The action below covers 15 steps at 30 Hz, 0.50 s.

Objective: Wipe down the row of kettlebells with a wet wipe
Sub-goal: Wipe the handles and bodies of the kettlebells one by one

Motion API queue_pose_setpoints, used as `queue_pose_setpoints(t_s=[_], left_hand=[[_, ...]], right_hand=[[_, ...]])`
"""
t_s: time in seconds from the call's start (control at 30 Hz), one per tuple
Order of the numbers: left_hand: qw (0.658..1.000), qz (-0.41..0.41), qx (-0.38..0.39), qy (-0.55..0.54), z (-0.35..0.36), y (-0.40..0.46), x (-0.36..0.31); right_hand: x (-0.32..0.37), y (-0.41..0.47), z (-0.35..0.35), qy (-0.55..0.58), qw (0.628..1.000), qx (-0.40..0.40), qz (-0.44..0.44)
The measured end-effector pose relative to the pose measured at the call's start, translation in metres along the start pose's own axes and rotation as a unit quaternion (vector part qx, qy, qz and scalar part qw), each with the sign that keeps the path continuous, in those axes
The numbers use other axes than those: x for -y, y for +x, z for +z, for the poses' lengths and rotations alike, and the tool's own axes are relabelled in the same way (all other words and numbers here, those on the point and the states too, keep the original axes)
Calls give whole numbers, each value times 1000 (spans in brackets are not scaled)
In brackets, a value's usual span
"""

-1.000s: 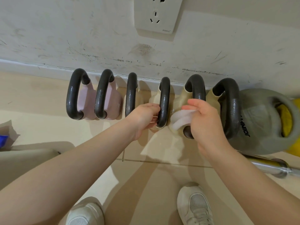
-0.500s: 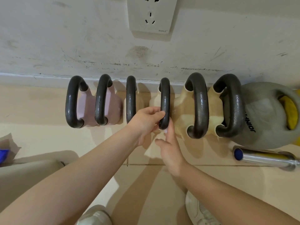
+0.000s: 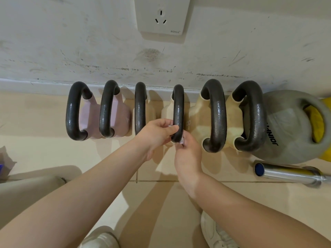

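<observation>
A row of kettlebells with black handles stands along the wall: two pink ones (image 3: pixel 89 115), two small cream ones, two larger cream ones (image 3: pixel 198 119) and a big grey one (image 3: pixel 286 126). My left hand (image 3: pixel 157 135) grips the lower end of the fourth kettlebell's handle (image 3: pixel 178 108). My right hand (image 3: pixel 188 154) is just below that end, pinching the wet wipe (image 3: pixel 180 141) against it. Only a small white bit of the wipe shows; the rest is hidden by my fingers.
A steel bar (image 3: pixel 290 173) lies on the tile floor at the right, in front of the grey kettlebell. A yellow kettlebell (image 3: pixel 317 122) sits behind it. A wall socket (image 3: pixel 162 17) is above the row. My shoes (image 3: pixel 218 233) are at the bottom, a crumpled bag (image 3: pixel 5 163) at the left edge.
My right hand left the fifth kettlebell, where it held the wipe spread out, and moved left to the bottom of the fourth handle. My left hand stayed on that handle.
</observation>
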<state>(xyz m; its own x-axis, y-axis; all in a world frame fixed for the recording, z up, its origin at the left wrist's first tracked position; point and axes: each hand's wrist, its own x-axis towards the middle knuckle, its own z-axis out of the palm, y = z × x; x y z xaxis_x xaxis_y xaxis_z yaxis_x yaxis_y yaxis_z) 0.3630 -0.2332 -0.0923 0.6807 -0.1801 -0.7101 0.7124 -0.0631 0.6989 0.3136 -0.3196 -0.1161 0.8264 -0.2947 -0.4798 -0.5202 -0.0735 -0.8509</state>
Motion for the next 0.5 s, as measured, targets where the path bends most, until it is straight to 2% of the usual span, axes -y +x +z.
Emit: queue_pose_setpoints(t_s=[0.1, 0.17, 0.2, 0.23, 0.3, 0.37, 0.4, 0.47, 0.5], left_hand=[[999, -24, -25, -30, 0, 2, 5], [993, -59, -42, -98, -1, 1, 2], [988, -68, -40, -130, -3, 0, -1], [985, -68, -31, -154, -5, -1, -3], [983, -59, -21, -171, -8, -5, -9], [987, -50, -22, -150, -10, -9, -12], [989, -46, -23, -140, -11, -10, -12], [990, -44, -20, -135, -12, -13, -12], [990, -40, -19, -133, -12, -14, -12]], right_hand=[[6, -1, -18, -59, 993, 10, -102], [15, -1, -24, -131, 971, 5, -199], [15, 1, -25, -182, 952, 30, -245], [14, 4, -25, -264, 912, 70, -306], [9, 12, -27, -423, 797, 131, -410], [1, 18, -33, -524, 688, 170, -472], [-4, 18, -33, -570, 667, 205, -433], [-24, 27, -39, -676, 526, 154, -492], [-32, 29, -43, -717, 468, 163, -491]])
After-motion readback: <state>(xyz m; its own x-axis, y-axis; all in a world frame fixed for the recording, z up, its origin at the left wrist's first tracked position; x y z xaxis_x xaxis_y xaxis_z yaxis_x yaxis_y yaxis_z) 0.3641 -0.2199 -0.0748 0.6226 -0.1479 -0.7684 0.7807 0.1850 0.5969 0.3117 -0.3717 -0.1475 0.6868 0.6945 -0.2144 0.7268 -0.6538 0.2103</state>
